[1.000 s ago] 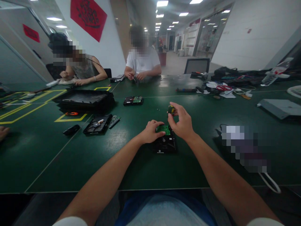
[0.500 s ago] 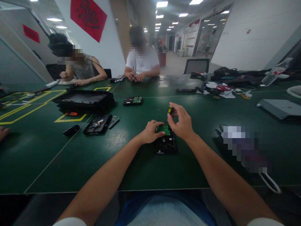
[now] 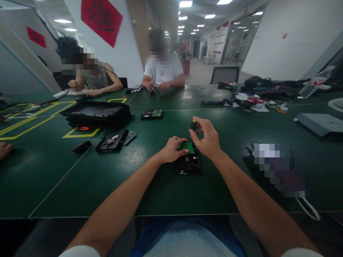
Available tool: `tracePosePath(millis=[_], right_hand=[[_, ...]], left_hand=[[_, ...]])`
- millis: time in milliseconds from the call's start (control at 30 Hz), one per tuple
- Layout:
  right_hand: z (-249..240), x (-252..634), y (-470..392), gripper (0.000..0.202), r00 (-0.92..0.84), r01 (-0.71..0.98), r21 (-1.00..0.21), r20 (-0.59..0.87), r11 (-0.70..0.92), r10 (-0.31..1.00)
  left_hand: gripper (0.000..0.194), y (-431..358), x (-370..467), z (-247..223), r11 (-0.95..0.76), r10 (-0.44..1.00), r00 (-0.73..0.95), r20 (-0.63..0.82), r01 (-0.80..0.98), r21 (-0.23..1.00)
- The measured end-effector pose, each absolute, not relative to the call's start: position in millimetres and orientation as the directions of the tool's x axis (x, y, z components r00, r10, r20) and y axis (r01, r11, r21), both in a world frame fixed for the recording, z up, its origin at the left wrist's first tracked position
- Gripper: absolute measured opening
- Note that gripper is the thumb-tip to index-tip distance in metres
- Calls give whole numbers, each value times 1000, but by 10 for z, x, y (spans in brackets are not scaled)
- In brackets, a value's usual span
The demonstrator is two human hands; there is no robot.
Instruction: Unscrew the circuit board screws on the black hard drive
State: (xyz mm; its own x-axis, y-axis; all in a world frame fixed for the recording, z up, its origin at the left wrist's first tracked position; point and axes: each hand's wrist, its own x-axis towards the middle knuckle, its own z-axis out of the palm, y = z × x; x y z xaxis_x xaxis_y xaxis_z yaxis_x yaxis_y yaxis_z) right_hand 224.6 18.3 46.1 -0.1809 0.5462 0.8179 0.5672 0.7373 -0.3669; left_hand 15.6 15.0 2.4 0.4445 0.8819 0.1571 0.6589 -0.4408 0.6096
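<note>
A black hard drive point(image 3: 188, 166) with a green circuit board point(image 3: 190, 147) lies flat on the table in front of me. My left hand point(image 3: 174, 149) grips its left side, thumb and fingers resting over the board. Above the drive's far right part, my right hand point(image 3: 205, 137) pinches the yellow-and-black handle of a screwdriver point(image 3: 194, 124) between thumb and fingers. The handle stands roughly upright; its shaft and tip are hidden behind my hand. A few tiny bits, perhaps screws point(image 3: 180, 124), lie just beyond the drive.
Left of me are an opened drive point(image 3: 111, 141), a loose circuit board point(image 3: 130, 137), a black object point(image 3: 81, 147) and a black tray point(image 3: 93, 113). Another drive point(image 3: 152, 114) lies ahead. To the right are a blurred-out item point(image 3: 278, 167) and a grey metal box point(image 3: 318, 124). Two people sit across.
The screwdriver handle has turned a little in my right hand, showing less yellow, and my right fingers have shifted slightly. My left hand and the drive stay put.
</note>
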Motion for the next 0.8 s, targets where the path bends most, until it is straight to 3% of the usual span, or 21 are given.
tracePosePath(millis=[800], right_hand=[[499,2238,142,47,-186,591,-397,780,702,598]], left_hand=[[58,143,164,19,-440,882,443,159,657,613]])
